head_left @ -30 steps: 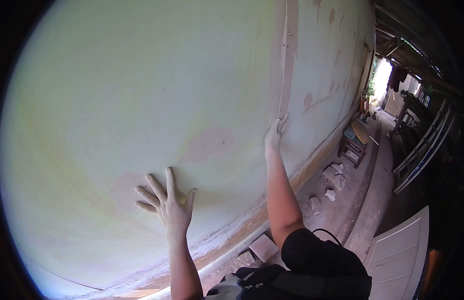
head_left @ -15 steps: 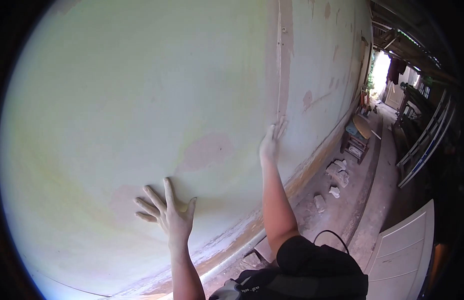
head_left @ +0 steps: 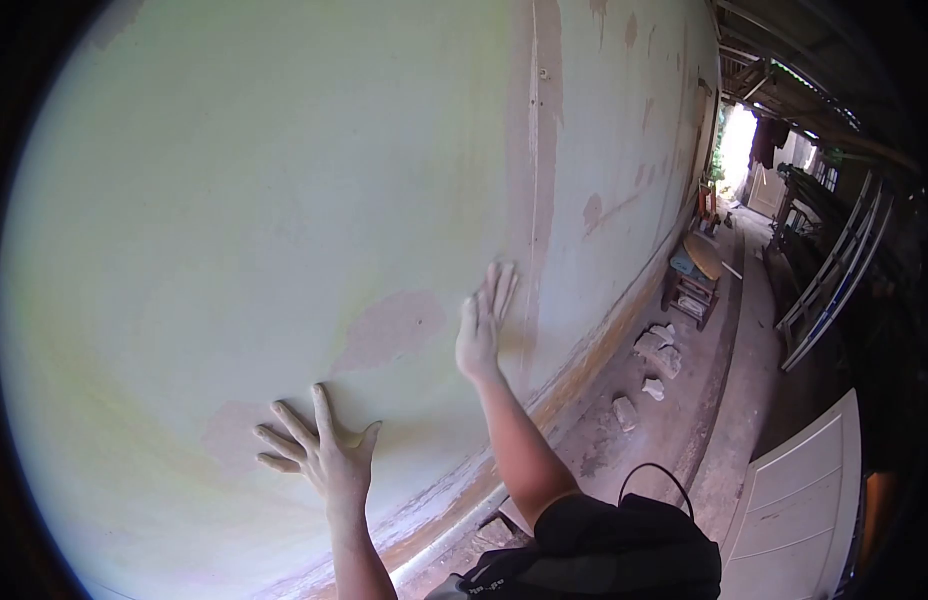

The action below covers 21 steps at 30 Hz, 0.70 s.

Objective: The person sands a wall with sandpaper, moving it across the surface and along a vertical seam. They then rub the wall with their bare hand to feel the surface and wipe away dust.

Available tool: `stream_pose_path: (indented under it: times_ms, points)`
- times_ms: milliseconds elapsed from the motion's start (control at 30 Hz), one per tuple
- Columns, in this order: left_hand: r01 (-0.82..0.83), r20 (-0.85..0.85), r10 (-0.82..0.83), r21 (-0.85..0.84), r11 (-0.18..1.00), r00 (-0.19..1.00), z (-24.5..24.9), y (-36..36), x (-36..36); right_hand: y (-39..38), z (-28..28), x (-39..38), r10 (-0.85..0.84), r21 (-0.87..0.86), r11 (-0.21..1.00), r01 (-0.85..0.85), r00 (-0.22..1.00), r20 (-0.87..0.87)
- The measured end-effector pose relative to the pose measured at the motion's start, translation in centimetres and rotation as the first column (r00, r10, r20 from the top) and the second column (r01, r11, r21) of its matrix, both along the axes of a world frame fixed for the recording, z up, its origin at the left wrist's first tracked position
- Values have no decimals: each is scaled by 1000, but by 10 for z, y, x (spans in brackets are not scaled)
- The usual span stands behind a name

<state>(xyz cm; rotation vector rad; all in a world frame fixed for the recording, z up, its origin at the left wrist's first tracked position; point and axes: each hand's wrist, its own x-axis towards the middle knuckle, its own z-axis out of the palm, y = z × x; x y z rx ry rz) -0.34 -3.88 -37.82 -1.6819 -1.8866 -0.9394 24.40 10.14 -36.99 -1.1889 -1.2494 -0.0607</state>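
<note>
A large pale green wall (head_left: 264, 200) with pinkish bare patches fills the left and middle of the view. My left hand (head_left: 329, 455) rests on it low down, fingers spread, holding nothing. Further right and higher, my right hand (head_left: 484, 325) lies against the wall with its fingers stretched upward, also empty. Both hands look coated in pale dust. Between them and a little above is a pinkish patch (head_left: 389, 330). A vertical seam strip (head_left: 544, 160) runs down the wall just right of my right hand.
Broken rubble (head_left: 659, 352) lies on the floor along the wall's base. Beyond it stands a small stool (head_left: 692, 295) with things on it. A ladder (head_left: 844, 270) leans at the right, and a pale panel door (head_left: 799, 500) stands at the lower right.
My right hand has moved left and slightly down the wall, away from the seam strip. The view has shifted slightly. My left hand stays spread on about the same part of the wall.
</note>
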Motion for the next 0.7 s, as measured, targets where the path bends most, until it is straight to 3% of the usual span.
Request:
stream_pose_path:
  times_ms: [67, 167, 233, 300, 333, 400, 567, 633, 700]
  points:
    - [-4, -50, 4, 4, 1000, 999, -2, 0, -3, 16, 41, 26, 36, 55, 998, -28, 985, -167]
    - [-1, -103, 6, 48, 999, 995, -5, 0, -5, 19, 60, 24, -35, 55, 997, 45, 984, -174]
    - [-23, -59, 24, 12, 1000, 998, -3, 0, 0, -3, 47, -8, -43, 18, 999, 45, 997, -64]
    - [-29, -23, 28, -33, 999, 999, -3, 4, 3, -25, 1, -50, -25, -25, 999, 28, 991, 129]
    - [-26, -33, 27, 38, 999, 999, -6, 6, 4, -32, -24, -51, -35, -29, 999, 39, 992, 124]
    - [-22, -45, 28, 114, 993, 999, -6, 8, 5, -31, -59, -52, 3, 84, 996, -42, 909, 416]
    - [11, 11, -10, -42, 999, 1000, -2, -1, -3, -17, -17, -19, 43, 81, 993, -83, 914, 403]
    - [12, 18, -11, -31, 999, 1000, -6, -2, -6, -17, -19, -18, 21, 70, 996, -57, 900, 436]
    - [46, -82, -45, 8, 999, 996, -8, -4, -12, -18, -20, -25, 19, 61, 997, -48, 910, 414]
